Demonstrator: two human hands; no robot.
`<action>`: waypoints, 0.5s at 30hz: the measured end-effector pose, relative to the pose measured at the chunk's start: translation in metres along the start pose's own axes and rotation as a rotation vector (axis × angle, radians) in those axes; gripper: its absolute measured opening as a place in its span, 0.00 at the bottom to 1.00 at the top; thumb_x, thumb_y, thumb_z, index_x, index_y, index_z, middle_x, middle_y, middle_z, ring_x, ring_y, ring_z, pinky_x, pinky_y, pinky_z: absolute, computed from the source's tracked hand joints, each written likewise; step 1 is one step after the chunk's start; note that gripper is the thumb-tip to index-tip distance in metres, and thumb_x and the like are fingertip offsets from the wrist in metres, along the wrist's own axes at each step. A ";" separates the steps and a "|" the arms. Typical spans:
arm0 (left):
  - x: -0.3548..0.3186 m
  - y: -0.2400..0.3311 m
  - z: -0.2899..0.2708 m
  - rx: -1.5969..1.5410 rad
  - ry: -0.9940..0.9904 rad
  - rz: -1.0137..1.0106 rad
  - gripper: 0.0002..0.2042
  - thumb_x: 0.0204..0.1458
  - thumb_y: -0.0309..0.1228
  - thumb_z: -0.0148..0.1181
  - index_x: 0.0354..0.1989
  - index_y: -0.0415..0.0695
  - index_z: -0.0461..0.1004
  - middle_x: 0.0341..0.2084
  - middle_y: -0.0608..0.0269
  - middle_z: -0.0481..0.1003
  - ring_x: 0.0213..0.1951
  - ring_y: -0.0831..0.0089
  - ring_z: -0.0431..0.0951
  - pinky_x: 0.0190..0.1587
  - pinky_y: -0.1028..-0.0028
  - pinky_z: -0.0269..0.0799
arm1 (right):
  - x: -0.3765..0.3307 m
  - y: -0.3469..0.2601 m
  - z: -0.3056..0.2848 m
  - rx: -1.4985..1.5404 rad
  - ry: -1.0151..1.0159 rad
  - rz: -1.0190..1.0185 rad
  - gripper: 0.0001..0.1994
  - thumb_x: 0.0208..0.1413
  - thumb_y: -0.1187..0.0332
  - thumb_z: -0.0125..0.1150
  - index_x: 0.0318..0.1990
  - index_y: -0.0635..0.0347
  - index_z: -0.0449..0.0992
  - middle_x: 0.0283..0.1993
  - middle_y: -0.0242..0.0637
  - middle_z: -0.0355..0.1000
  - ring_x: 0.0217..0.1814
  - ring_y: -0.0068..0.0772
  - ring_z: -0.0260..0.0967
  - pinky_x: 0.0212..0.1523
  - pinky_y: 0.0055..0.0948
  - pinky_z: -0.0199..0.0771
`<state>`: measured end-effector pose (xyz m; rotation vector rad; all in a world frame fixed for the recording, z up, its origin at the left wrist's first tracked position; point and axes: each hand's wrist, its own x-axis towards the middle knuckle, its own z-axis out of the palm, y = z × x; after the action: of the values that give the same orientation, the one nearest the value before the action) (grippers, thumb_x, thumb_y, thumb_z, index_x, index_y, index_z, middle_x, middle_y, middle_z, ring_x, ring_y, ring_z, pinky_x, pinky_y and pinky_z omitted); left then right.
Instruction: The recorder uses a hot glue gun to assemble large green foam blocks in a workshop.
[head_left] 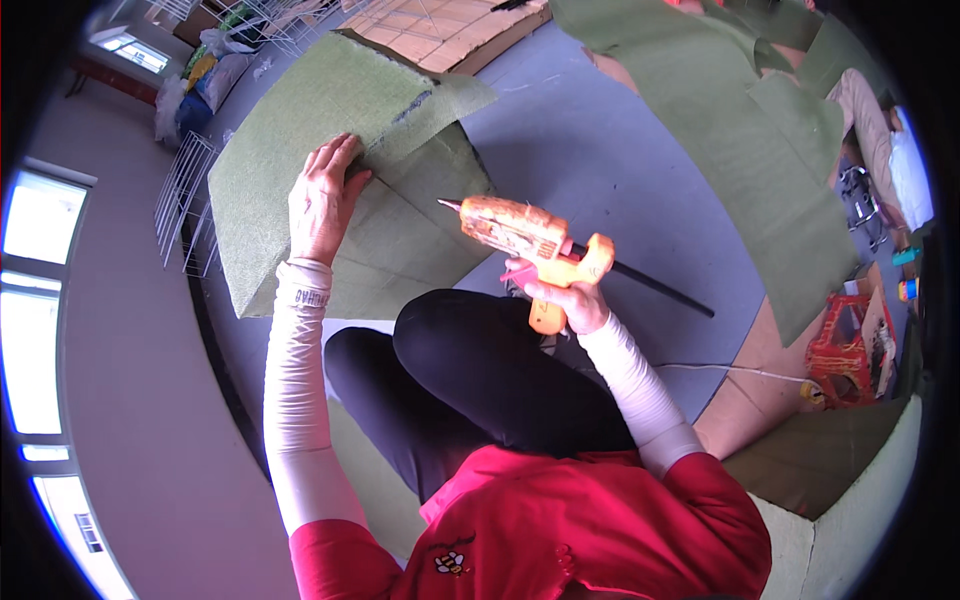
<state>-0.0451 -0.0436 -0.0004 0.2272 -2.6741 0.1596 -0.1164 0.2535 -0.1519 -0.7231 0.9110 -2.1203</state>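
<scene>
A large box-like form covered in green woven fabric (290, 110) stands in front of my knees at the left. My left hand (325, 195) is closed at the fabric's edge, its fingers bent over it and the thumb at the side. A fabric flap with a dark, rough strip lies on top, beyond that hand. My right hand (575, 300) is wrapped round the grip of an orange hot glue gun (515, 228). Its metal nozzle points left toward the box, apart from the fabric. A long black glue stick (665, 289) juts from its back end.
A wide green fabric sheet (735, 150) spreads over the right side. White wire racks (185, 195) stand by the left wall, near stuffed bags (210, 80). A pale cord (720, 368) crosses the grey floor toward a red crate (850, 345). Another person's leg (868, 130) shows far right.
</scene>
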 end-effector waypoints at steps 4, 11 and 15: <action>0.008 0.011 -0.006 0.035 0.065 0.064 0.22 0.41 0.27 0.67 0.48 0.45 0.72 0.45 0.61 0.74 0.46 0.61 0.74 0.47 0.68 0.72 | 0.017 0.016 -0.001 -0.033 -0.004 0.030 0.23 0.50 0.80 0.63 0.55 0.63 0.67 0.50 0.41 0.72 0.51 0.36 0.71 0.55 0.38 0.72; 0.005 0.004 -0.011 -0.101 0.012 0.045 0.11 0.41 0.19 0.64 0.32 0.42 0.71 0.35 0.62 0.72 0.37 0.64 0.77 0.41 0.70 0.72 | 0.036 0.036 0.016 -0.318 0.006 -0.256 0.19 0.50 0.77 0.66 0.48 0.62 0.67 0.47 0.38 0.70 0.49 0.31 0.72 0.51 0.30 0.72; 0.007 -0.008 -0.014 -0.265 -0.020 0.060 0.07 0.42 0.22 0.64 0.27 0.41 0.72 0.34 0.62 0.74 0.38 0.63 0.77 0.41 0.69 0.72 | 0.045 0.047 0.027 -0.403 0.053 -0.288 0.19 0.47 0.75 0.69 0.46 0.64 0.69 0.48 0.39 0.69 0.47 0.30 0.71 0.48 0.28 0.71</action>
<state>-0.0444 -0.0507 0.0156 0.0657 -2.6874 -0.1792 -0.1056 0.1848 -0.1628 -1.0577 1.3544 -2.2339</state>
